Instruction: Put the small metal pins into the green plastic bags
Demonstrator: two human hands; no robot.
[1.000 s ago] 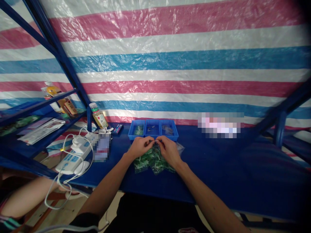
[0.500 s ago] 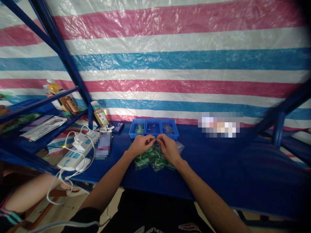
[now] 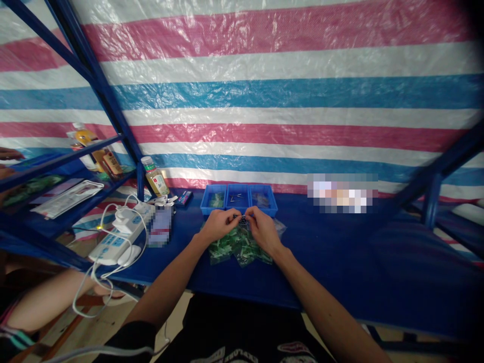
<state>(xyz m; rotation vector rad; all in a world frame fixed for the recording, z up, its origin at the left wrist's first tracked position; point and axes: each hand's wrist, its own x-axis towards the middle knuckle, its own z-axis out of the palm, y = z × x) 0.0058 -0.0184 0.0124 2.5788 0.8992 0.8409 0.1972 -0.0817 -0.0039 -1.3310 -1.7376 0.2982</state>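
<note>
My left hand (image 3: 220, 225) and my right hand (image 3: 261, 225) meet in a pinch just in front of the blue trays. Between their fingertips is a small clear bag (image 3: 244, 218) with dark bits in it, its details too small to tell. Under and around the hands lie clear bags of green pieces (image 3: 244, 248). Behind them stand three joined blue trays: the left one (image 3: 214, 211) holds greenish bags, the middle one (image 3: 237, 188) a few thin metal pieces, the right one (image 3: 263, 187) clear bags.
Left on the blue table (image 3: 325, 262) are a white power strip (image 3: 109, 247) with tangled cables, a blurred-out item, a small blue box (image 3: 184, 197) and a bottle (image 3: 157, 180). Another person's hand and leg show at far left. A pixelated patch sits at back right.
My hands stay almost in place, with the small bag between them slightly more visible. At far left, another person's hand has come further into view.
</note>
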